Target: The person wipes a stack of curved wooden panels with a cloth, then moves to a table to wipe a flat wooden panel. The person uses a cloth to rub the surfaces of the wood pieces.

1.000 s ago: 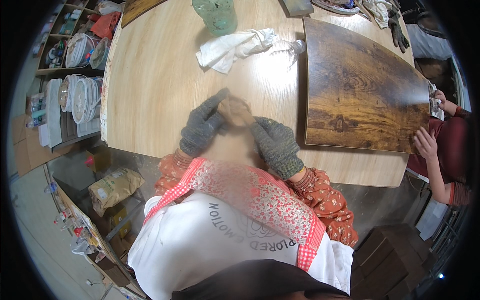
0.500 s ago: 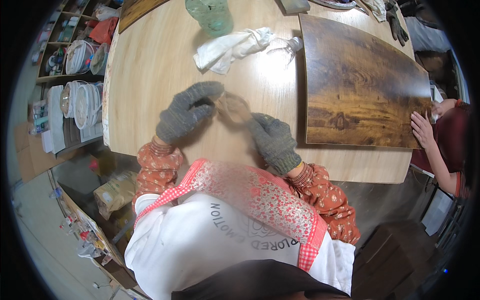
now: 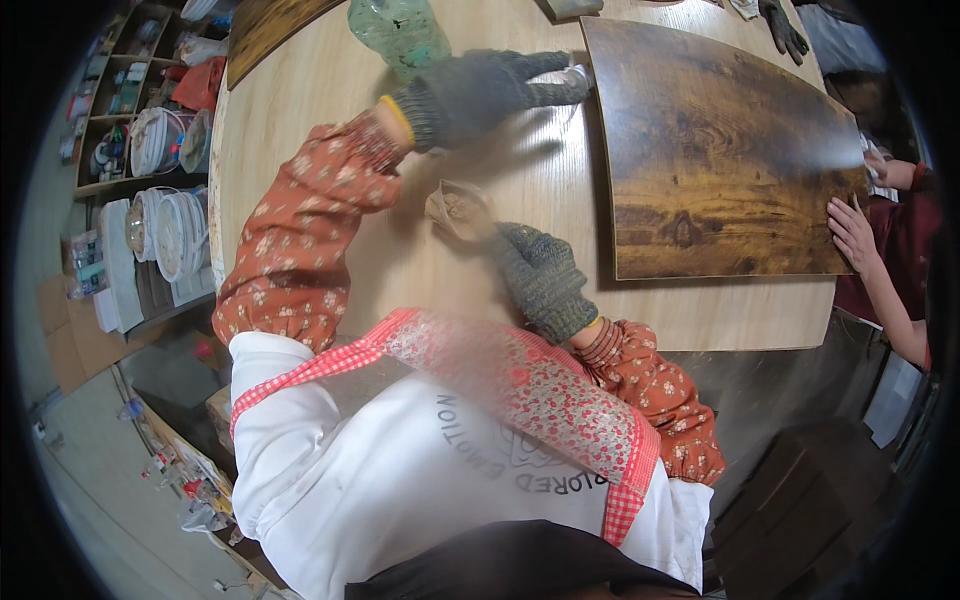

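My left hand (image 3: 485, 95), in a dark grey knitted glove, reaches across the table past the green-tinted clear plastic bottle (image 3: 400, 35). Its fingers are stretched and apart. At their tips, beside the dark board's left edge, lies a small clear plastic piece (image 3: 577, 76); whether they touch it I cannot tell. My right hand (image 3: 545, 283), gloved the same way, is closed on a small tan pouch-like piece (image 3: 460, 208). The pouch gapes open toward the left, with something brownish inside. The white cloth is hidden behind my left hand.
A dark wood-grain board (image 3: 720, 160) lies on the pale table (image 3: 300, 200) at the right. A co-worker's hand (image 3: 852, 235) rests on its right end. Another dark board (image 3: 270, 35) lies at the far left. Shelves with white buckets (image 3: 180, 235) stand left of the table.
My left hand has let go of the tan piece and moved far and right, over the cloth, to the clear plastic piece. My right hand still holds the tan piece in nearly the same place.
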Motion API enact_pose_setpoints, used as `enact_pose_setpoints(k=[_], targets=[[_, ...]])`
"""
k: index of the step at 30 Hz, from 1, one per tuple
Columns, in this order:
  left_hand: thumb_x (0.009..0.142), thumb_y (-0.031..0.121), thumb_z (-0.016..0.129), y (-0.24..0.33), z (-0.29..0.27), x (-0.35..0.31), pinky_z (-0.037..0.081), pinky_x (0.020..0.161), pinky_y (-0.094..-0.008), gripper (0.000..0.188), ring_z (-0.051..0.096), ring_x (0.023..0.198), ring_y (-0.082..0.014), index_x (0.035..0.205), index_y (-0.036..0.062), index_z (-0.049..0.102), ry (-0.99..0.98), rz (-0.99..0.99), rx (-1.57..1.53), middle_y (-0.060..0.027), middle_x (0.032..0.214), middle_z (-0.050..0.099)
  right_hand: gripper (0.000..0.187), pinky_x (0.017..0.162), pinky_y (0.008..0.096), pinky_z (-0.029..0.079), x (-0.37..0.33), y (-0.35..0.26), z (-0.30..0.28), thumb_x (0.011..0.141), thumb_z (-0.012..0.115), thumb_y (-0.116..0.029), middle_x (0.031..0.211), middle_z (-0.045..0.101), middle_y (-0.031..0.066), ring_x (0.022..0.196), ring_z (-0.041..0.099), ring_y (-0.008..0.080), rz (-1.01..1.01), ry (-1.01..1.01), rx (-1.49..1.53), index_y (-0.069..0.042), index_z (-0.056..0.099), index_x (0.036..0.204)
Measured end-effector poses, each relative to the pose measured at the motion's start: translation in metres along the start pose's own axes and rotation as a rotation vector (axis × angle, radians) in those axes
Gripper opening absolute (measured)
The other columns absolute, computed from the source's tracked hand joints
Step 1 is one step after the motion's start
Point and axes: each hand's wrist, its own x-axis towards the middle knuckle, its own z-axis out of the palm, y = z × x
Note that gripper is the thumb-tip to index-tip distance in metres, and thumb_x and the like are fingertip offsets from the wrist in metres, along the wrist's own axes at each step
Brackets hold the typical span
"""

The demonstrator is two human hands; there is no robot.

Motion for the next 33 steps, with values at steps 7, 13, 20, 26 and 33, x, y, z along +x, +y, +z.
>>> enact_pose_setpoints(k=[7,13,20,26,33], targets=[[0.095,0.051,0.046,0.001,0.034,0.023,0.054,0.079,-0.0403,0.043,0.065,0.086,-0.0241,0.125,0.0225,0.057,-0.019,0.059,0.12,-0.0056,0.095,0.067,0.032,0.055,0.0282,0.049,0.0,0.004,-0.004,0.096,0.056,-0.028,0.075,0.065,0.0089,0.056,0.059,0.0108,-0.065,0.002,-0.045,-0.002,0.063,0.115],[0.095,0.046,0.046,-0.002,0.045,0.02,0.055,0.079,-0.0404,0.04,0.065,0.088,-0.0257,0.124,0.0215,0.057,0.159,0.096,-0.018,-0.0066,0.096,0.067,0.029,0.056,0.0297,0.05,0.001,-0.002,-0.006,0.095,0.056,-0.022,0.08,0.065,0.0109,0.058,0.06,0.0131,0.062,-0.082,-0.061,-0.001,0.062,0.114],[0.089,0.038,0.055,-0.003,0.036,0.018,0.051,0.086,-0.0391,0.039,0.061,0.099,-0.0259,0.121,0.0172,0.06,0.123,0.022,-0.132,-0.0077,0.111,0.063,0.028,0.055,0.0309,0.052,0.003,-0.003,-0.009,0.093,0.056,-0.013,0.09,0.066,0.0146,0.056,0.061,0.0154,-0.015,-0.12,-0.144,0.003,0.058,0.116],[0.083,0.03,0.065,-0.006,0.007,0.0,0.045,0.097,-0.0386,0.039,0.055,0.118,-0.0258,0.118,0.0135,0.062,-0.046,-0.11,-0.07,-0.0083,0.13,0.056,0.027,0.055,0.0308,0.051,0.003,0.011,-0.013,0.093,0.055,-0.013,0.09,0.066,0.0135,0.057,0.062,0.0158,-0.276,-0.099,-0.365,-0.002,0.06,0.117],[0.076,0.054,0.069,-0.007,-0.033,-0.043,0.049,0.091,-0.0429,0.066,0.059,0.109,-0.0329,0.126,0.0121,0.057,-0.25,-0.145,-0.052,-0.0116,0.127,0.058,0.026,0.057,0.0357,0.051,0.0,0.017,-0.01,0.087,0.058,-0.011,0.099,0.067,0.0137,0.067,0.064,0.0259,-0.288,-0.113,-0.42,-0.005,0.064,0.111]])
